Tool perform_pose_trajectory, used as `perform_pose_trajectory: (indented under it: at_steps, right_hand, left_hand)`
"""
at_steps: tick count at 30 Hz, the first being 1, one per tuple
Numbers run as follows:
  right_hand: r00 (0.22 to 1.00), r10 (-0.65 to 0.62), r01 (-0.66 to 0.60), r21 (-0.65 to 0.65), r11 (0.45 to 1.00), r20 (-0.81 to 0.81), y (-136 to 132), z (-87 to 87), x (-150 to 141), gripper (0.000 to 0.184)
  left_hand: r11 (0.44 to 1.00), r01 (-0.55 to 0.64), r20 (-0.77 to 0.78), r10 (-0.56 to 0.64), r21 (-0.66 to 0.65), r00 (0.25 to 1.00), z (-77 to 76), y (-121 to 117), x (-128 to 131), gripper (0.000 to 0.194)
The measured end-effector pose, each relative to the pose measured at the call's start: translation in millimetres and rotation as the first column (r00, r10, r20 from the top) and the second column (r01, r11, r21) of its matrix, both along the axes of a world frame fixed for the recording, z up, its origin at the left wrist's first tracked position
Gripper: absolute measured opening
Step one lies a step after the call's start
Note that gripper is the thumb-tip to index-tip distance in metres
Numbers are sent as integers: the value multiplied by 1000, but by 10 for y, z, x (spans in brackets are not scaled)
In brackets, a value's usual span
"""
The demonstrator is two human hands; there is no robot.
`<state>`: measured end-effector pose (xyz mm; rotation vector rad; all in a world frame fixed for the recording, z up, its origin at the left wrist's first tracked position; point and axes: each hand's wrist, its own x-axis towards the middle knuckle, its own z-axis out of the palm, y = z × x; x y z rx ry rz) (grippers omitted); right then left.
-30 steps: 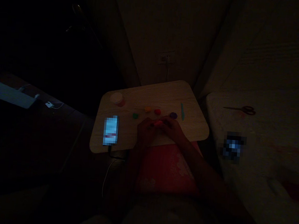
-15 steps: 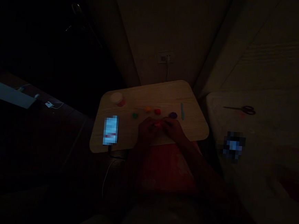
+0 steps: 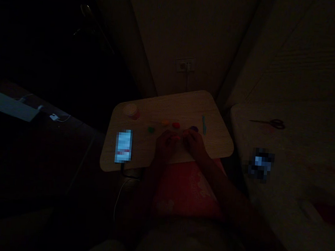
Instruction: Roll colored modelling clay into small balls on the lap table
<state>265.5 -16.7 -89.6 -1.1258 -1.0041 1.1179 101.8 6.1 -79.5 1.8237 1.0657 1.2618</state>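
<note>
The scene is very dark. Both hands meet over the near middle of a small wooden lap table (image 3: 215,144). My left hand (image 3: 163,143) and my right hand (image 3: 193,143) are closed together on a small pink-red lump of clay (image 3: 175,138) held between the fingertips. Just beyond them lie a green clay piece (image 3: 151,129), an orange one (image 3: 165,122), a red one (image 3: 176,124) and a purple one (image 3: 194,129). A slim teal tool (image 3: 204,125) rests to the right of the purple piece.
A lit phone (image 3: 123,146) lies at the table's front left, with a cable hanging below. A small tub (image 3: 132,110) stands at the back left. Scissors (image 3: 269,123) lie on the pale surface at right. A wall socket (image 3: 185,65) is behind the table.
The two hands have shifted slightly away from me on the table, still pressed together around the pink-red lump. Nothing else moved.
</note>
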Motion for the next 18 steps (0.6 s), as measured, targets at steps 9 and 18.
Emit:
perform_pose_trajectory:
  at_steps: [9, 18]
  right_hand:
    - [995, -76, 75, 26, 997, 68, -17, -27, 22, 27]
    - [992, -23, 23, -1, 1000, 127, -32, -7, 30, 38]
  left_hand:
    - [981, 9, 106, 11, -192, 994, -20, 3, -4, 31]
    - [979, -12, 101, 33, -204, 994, -51, 27, -20, 29]
